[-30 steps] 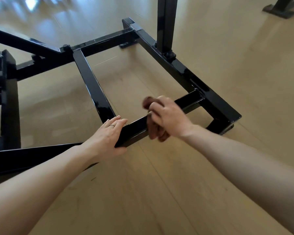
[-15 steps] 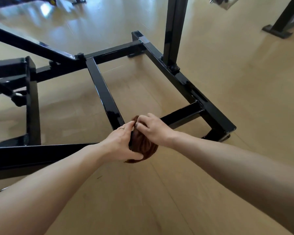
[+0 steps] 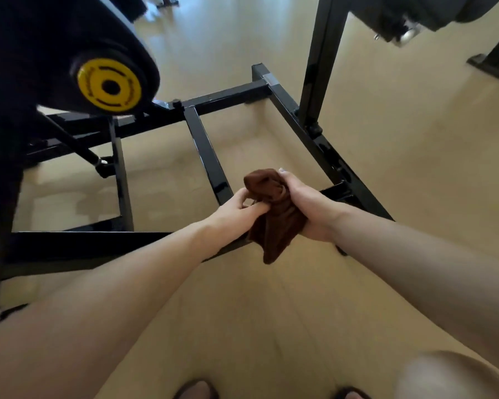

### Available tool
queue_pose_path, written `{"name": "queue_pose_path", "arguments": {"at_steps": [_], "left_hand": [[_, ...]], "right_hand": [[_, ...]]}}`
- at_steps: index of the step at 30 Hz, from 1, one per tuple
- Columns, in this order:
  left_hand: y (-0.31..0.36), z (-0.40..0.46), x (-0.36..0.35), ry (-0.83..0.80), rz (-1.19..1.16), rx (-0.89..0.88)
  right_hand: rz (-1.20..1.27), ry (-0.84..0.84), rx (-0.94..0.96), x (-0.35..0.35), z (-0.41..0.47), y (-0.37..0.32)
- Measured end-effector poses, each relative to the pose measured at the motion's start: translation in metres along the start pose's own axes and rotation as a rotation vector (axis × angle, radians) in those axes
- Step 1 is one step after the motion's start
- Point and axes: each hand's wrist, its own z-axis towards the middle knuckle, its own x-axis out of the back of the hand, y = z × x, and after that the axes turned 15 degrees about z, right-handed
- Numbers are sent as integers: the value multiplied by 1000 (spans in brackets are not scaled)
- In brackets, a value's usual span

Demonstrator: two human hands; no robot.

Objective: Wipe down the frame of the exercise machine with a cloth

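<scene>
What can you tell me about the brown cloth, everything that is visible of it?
The brown cloth looks soft, like thin towel fabric, and is bunched, not spread. The right hand grips it from the right side; the left hand pinches its middle. One crumpled end sticks up above the hands, a pointed tail hangs down. It is in front of the black frame; contact with the frame cannot be seen.

A pale wooden floor [image 3: 415, 174] is carrying everything here, its boards shining with soft reflections. The black steel frame [image 3: 208, 156] of the exercise machine is sitting directly on it, its base rails forming open rectangles through which the boards are showing. At the far right, another black machine foot [image 3: 490, 66] is resting on the same floor, well apart.
</scene>
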Motion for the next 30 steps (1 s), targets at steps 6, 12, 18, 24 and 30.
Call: {"name": "queue_pose_path", "arguments": {"at_steps": [6, 12, 18, 24, 30], "left_hand": [[39, -63, 31, -75, -353, 203], [76, -124, 69, -18, -341, 306], [106, -198, 107, 83, -341, 342], [129, -316, 182, 53, -341, 406], [131, -411, 261, 25, -466, 397]], "right_hand": [[131, 81, -119, -37, -49, -21], [158, 21, -212, -84, -118, -43], [216, -45, -242, -137, -190, -69], [175, -119, -360, -230, -281, -97], [12, -164, -358, -326, -342, -117]]}}
